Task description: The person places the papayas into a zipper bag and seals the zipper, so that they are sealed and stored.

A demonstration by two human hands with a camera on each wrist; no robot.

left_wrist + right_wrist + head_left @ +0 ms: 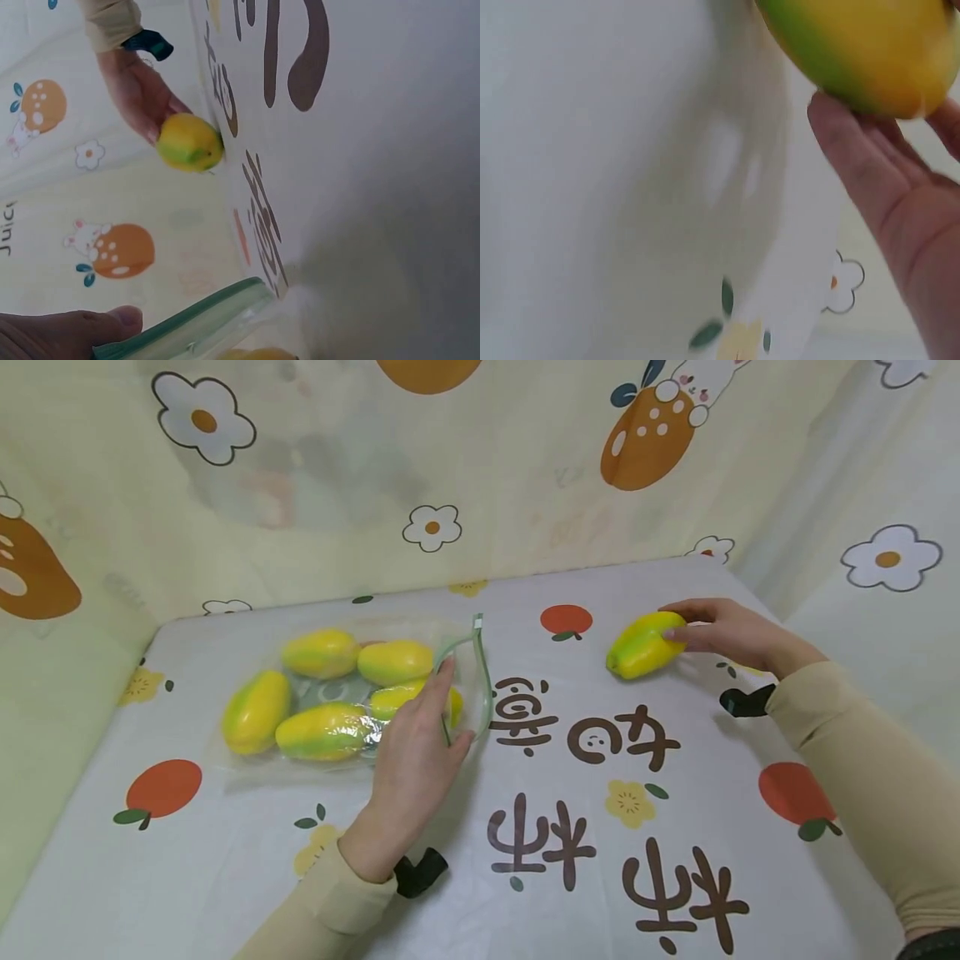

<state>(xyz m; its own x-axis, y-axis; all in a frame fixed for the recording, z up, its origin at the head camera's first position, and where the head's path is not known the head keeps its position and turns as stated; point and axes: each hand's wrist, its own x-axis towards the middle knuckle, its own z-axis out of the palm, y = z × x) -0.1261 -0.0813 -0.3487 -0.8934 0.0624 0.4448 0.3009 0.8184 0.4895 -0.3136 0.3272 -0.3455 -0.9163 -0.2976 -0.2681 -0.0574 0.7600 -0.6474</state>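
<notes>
A clear zip bag [352, 627] with a green zip edge [489, 693] lies on the left of the table, its mouth parted toward the right. Inside are several yellow-green papayas [330, 731]. My left hand [416, 752] holds the bag at its mouth, thumb beside the green edge in the left wrist view; part of its grip is hidden. On the right, my right hand [731, 631] grips one more papaya [643, 647] between thumb and fingers, its tip toward the bag. In the right wrist view, the papaya [877, 52] appears slightly above the tablecloth, casting a shadow.
The white tablecloth [555, 902] carries printed fruit, flowers and brown characters. Patterned cloth walls [322, 552] rise behind the table and at both sides. Black bands [422, 872] sit at the wrists.
</notes>
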